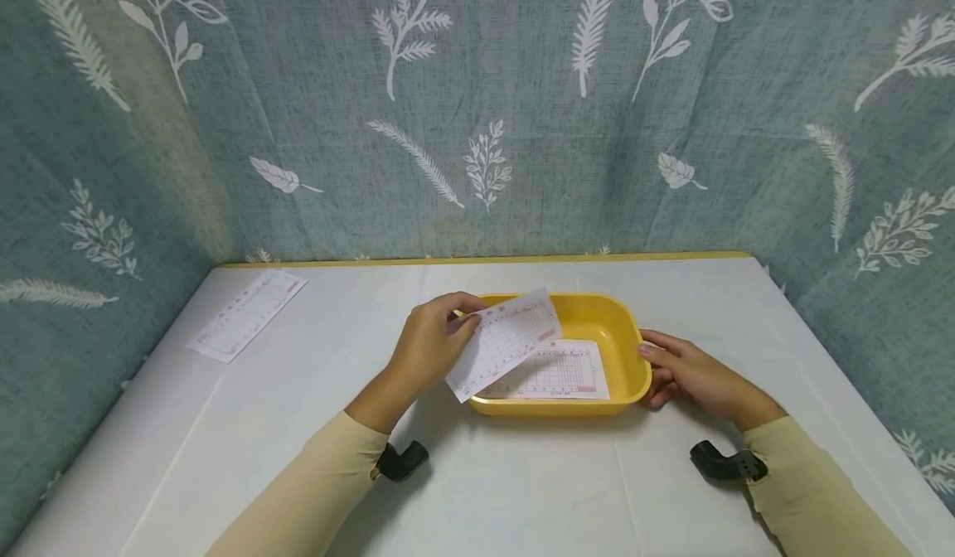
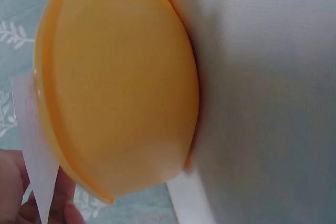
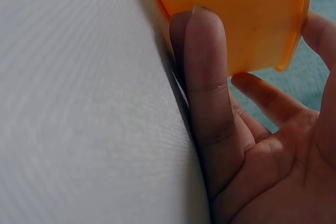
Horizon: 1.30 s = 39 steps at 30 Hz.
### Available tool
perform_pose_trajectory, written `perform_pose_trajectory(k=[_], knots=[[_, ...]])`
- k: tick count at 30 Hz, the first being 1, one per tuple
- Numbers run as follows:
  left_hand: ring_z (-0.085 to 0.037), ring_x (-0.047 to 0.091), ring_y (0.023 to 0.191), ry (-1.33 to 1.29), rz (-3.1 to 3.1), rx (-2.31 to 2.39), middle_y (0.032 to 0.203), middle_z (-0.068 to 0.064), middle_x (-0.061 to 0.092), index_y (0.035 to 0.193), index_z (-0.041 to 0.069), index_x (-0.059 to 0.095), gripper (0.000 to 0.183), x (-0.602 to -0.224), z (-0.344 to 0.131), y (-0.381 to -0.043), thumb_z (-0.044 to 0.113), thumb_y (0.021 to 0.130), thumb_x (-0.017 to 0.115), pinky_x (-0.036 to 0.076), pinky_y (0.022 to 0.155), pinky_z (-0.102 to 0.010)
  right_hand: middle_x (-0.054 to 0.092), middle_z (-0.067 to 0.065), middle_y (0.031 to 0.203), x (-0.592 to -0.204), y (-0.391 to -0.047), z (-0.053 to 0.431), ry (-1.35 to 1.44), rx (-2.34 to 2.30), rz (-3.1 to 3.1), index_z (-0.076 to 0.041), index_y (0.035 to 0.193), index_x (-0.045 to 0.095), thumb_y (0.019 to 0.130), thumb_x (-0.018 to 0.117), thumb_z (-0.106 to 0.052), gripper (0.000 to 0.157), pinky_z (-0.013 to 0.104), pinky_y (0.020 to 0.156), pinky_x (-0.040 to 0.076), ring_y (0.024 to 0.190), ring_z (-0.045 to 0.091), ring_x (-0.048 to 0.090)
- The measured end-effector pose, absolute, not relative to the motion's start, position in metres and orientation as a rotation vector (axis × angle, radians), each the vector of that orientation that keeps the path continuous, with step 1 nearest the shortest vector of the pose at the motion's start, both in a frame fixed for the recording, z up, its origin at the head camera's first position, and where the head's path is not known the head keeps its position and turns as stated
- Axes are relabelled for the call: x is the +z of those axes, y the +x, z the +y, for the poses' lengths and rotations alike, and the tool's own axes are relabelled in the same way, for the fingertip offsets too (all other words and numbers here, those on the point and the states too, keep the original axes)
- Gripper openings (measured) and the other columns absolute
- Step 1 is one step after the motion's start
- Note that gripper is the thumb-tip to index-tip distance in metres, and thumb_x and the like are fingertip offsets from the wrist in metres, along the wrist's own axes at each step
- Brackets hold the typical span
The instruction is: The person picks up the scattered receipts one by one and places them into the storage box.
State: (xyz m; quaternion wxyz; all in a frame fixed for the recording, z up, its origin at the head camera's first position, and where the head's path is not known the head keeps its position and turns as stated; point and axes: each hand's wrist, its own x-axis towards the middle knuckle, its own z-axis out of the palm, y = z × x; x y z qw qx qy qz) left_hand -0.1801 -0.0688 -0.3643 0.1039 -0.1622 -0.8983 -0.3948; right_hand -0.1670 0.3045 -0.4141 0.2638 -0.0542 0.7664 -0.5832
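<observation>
My left hand (image 1: 433, 337) pinches a printed paper form (image 1: 515, 337) with a grid on it, between thumb and fingers. The form tilts over the left part of a yellow plastic tray (image 1: 622, 358), its lower corner sticking out past the near rim. Another printed form (image 1: 555, 375) lies flat inside the tray, partly covered by the held one. My right hand (image 1: 690, 375) grips the tray's right end, thumb over the rim. In the right wrist view its fingers (image 3: 210, 77) lie against the outer wall. The left wrist view shows the tray's outer side (image 2: 121, 93) and the held form's edge.
A third printed form (image 1: 248, 315) lies slanted at the table's far left. White cloth covers the table (image 1: 522, 482). A green leaf-patterned curtain (image 1: 448, 126) stands behind the table and along both sides.
</observation>
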Motion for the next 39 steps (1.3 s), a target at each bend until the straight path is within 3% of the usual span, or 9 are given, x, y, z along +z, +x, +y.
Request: perform_pose_trajectory(k=[8,28,39], knots=[[-0.015,0.064,0.096,-0.546,-2.687,-1.302,0.1,0.0,0.072,0.107,0.015,0.074,0.015,-0.369,-0.06,-0.187,0.009,0.095,0.067,0.051,0.085,-0.034,0.075,0.004,0.086,-0.415,-0.169,0.306,-0.165,-1.578,2.062,0.002,0.158,0.009,0.108,0.042,-0.038,0.073,0.034,0.068,0.06,0.073,0.017,0.07],[-0.012,0.064,0.093,-0.694,-2.738,-1.23,0.1,0.004,0.071,0.109,0.019,0.073,0.017,-0.377,-0.049,-0.201,0.011,0.095,0.067,0.053,0.084,-0.035,0.074,0.004,0.084,-0.416,-0.17,0.308,-0.172,-1.574,2.054,0.002,0.159,0.01,0.108,0.041,-0.037,0.071,0.035,0.068,0.06,0.072,0.017,0.07],[-0.012,0.068,0.103,-0.8,-2.829,-1.132,0.112,0.003,0.072,0.113,0.017,0.072,0.019,-0.376,-0.048,-0.208,0.011,0.097,0.065,0.056,0.088,-0.032,0.075,0.003,0.086,-0.411,-0.169,0.306,-0.159,-1.561,2.059,0.002,0.159,0.01,0.108,0.041,-0.037,0.071,0.033,0.069,0.06,0.074,0.016,0.07]])
